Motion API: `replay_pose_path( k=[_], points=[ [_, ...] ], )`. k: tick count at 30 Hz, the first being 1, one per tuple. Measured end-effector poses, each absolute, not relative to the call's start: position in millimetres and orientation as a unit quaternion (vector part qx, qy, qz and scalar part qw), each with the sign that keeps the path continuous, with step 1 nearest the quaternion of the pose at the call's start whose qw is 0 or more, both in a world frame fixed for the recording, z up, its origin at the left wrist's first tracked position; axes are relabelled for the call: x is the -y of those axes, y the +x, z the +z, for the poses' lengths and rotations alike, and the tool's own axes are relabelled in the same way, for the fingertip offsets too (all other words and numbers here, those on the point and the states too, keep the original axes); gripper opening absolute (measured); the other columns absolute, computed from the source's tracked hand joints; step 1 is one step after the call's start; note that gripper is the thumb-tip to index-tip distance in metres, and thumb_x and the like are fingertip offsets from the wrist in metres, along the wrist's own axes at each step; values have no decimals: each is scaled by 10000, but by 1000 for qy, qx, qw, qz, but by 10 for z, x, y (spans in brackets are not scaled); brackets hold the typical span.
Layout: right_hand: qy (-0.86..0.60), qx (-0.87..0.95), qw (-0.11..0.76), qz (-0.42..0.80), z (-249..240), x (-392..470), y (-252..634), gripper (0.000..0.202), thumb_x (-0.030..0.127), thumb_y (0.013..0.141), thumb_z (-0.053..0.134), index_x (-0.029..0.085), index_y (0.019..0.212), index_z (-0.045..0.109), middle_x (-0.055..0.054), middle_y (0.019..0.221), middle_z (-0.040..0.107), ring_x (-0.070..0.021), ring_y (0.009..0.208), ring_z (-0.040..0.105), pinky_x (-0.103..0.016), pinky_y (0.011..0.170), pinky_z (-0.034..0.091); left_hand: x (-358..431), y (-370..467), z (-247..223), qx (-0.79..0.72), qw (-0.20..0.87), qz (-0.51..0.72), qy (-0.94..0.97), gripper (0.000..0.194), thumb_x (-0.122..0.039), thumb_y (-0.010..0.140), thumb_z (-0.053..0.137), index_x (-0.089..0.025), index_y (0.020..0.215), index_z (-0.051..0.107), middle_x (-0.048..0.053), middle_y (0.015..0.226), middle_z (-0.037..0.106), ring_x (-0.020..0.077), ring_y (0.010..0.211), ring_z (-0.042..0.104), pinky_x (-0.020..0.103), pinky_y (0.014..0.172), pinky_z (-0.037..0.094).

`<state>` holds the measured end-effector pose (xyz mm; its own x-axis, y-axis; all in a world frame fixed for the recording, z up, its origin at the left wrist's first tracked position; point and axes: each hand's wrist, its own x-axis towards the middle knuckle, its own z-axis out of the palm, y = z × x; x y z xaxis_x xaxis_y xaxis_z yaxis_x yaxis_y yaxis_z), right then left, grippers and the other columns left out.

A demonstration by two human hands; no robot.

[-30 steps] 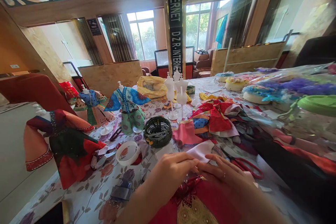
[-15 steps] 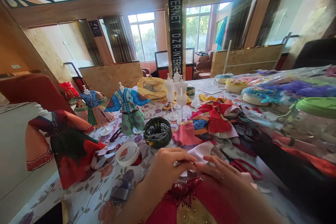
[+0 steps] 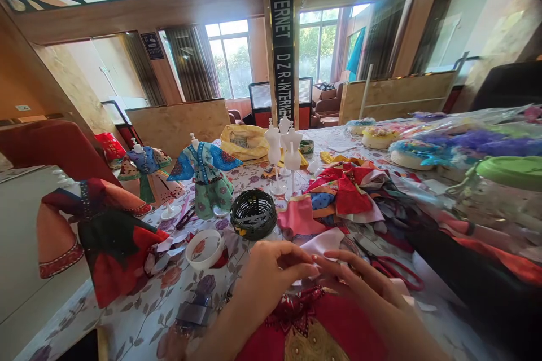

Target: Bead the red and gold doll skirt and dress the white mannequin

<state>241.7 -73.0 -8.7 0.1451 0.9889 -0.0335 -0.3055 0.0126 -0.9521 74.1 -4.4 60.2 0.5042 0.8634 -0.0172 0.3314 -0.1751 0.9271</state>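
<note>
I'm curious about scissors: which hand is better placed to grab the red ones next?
Probably the right hand: it's close beside the scissors, while the left hand is farther away, nearer the black basket.

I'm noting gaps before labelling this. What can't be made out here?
Head view: anything held between left hand and right hand; fingers hide it, or it's too small.
Head view: near end of red cloth; bottom edge cuts it.
Head view: rest of dark flat object; same edge.
</note>
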Motion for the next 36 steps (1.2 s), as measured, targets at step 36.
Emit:
replay_pose_path(
  k=[36],
  points=[
    [-577, 565, 536, 245, 97, 847, 2252, 266, 407, 860, 517, 308, 1084, 622, -22, 1085, 687, -225, 1005, 635, -357, 925, 496, 108, 779, 636, -395, 526, 282, 698, 140, -254, 763, 584, -134, 734, 652, 24, 672, 621, 123, 632, 565, 234, 626, 452]
  ],
)
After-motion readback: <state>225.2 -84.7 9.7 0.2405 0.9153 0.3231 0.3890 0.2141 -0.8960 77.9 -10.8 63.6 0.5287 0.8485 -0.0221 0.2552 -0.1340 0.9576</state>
